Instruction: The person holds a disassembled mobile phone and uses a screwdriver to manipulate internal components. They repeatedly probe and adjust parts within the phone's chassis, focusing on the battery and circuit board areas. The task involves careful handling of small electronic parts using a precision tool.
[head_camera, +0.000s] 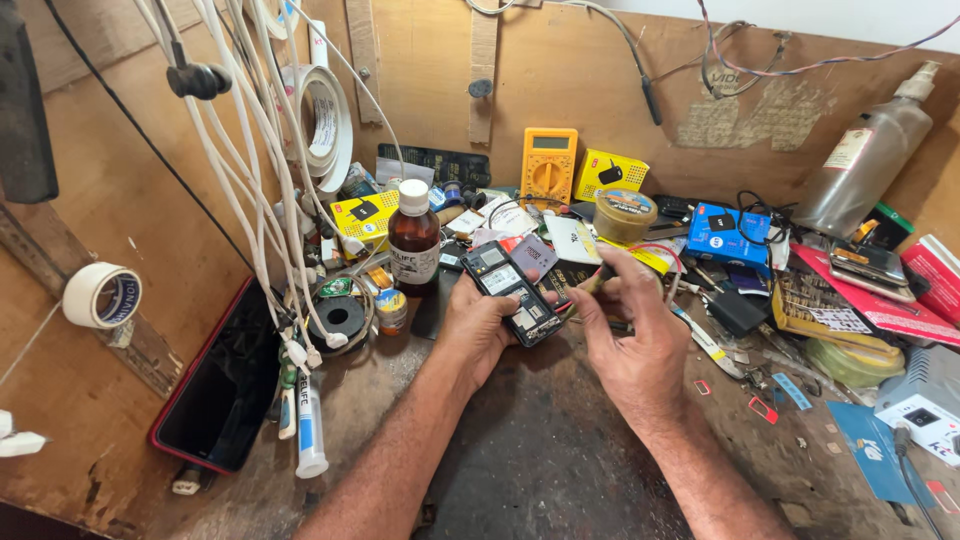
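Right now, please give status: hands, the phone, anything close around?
Left hand holds opened phone. Right hand pinches at its edge. Brown bottle and clutter close behind.

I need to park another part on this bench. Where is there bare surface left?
Free: the dark mat between the forearms, below the left hand holding the opened phone; also bare wood left of the red-edged phone, under the tape roll. Crowded: behind the hands around the brown bottle, and the whole right side.
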